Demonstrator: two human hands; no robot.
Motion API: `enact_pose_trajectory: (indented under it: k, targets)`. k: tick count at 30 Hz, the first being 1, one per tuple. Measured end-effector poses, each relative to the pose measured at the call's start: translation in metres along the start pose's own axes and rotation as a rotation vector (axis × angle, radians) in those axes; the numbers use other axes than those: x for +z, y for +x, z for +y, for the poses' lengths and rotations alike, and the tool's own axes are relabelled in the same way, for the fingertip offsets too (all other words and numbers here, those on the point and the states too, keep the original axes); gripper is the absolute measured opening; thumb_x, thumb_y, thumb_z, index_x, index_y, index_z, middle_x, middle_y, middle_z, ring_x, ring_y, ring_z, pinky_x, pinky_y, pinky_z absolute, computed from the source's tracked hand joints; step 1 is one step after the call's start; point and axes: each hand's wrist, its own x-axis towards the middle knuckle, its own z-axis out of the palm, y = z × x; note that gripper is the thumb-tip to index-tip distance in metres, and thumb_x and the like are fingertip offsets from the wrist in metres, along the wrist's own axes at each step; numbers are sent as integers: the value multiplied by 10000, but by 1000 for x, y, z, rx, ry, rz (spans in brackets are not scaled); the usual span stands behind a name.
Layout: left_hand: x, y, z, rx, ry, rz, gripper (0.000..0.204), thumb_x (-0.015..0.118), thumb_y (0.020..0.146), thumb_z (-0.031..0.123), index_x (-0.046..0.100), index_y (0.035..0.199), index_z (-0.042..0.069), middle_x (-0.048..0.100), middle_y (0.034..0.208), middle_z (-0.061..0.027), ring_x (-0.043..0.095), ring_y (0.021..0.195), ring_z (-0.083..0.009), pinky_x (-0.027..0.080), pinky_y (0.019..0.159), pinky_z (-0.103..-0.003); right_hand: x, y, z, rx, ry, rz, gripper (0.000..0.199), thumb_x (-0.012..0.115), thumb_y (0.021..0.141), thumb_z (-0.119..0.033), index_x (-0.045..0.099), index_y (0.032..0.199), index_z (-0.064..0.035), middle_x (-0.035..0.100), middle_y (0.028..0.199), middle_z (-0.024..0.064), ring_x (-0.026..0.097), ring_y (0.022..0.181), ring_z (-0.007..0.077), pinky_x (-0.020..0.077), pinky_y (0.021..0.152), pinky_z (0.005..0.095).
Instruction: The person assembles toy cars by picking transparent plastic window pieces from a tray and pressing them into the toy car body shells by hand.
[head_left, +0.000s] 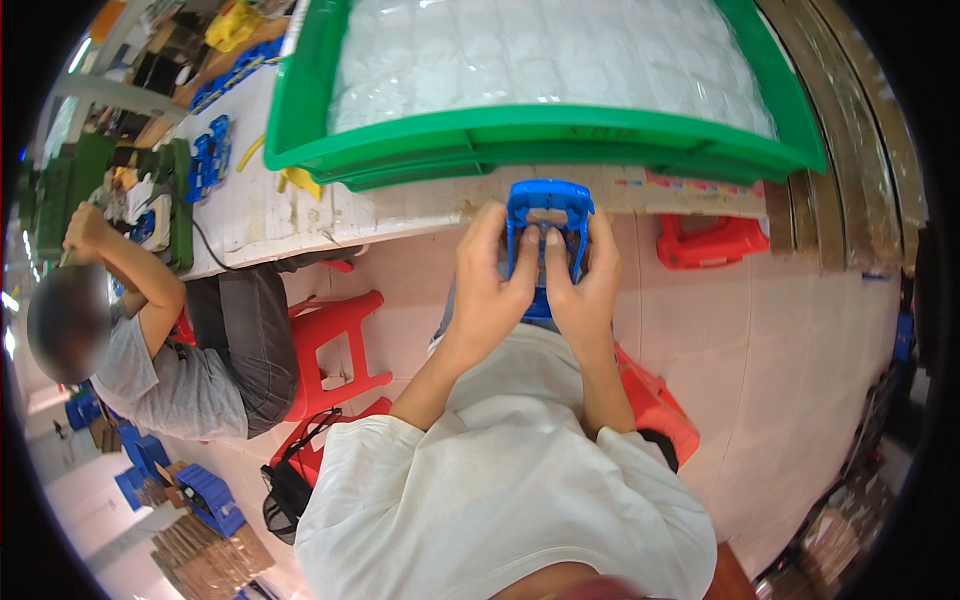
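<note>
Head view, left to right: a co-worker (150, 330) sits well off to the left at the desk (260, 200). Nearer, the left hand (492, 290) clasps the left edge of a blue plastic frame (548, 215), thumb pressed on its middle bar. The right hand (585, 290) clasps the right edge likewise. Just beyond the fingers (528, 250) sits a green tray (540, 140). Uneven thumb pressure could probably twist the thin frame or let it slip to the floor.

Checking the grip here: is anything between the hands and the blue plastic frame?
Nothing visible. The left hand and right hand both grip the blue plastic frame directly, thumbs pressed on its middle, just below the green tray.
</note>
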Motion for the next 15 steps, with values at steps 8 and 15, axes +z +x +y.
enact_pose_trajectory:
  k: [8,15]
  targets:
    - [-17,-17,7,57,86,94,111,533,784,96,489,790,-5,482,699,-175,482,635,-310,373,563,-367,14,-16,-1,-47,-4,-65,118,511,800,-30,503,905,23,545,731,62,486,665,91,404,594,239]
    - [-18,-54,4,188,240,228,156,541,783,107,462,828,-20,459,727,-157,469,677,-293,383,614,-361,3,-34,17,-39,32,-291,355,522,830,-111,446,1117,84,544,1019,193,528,925,241,390,823,332]
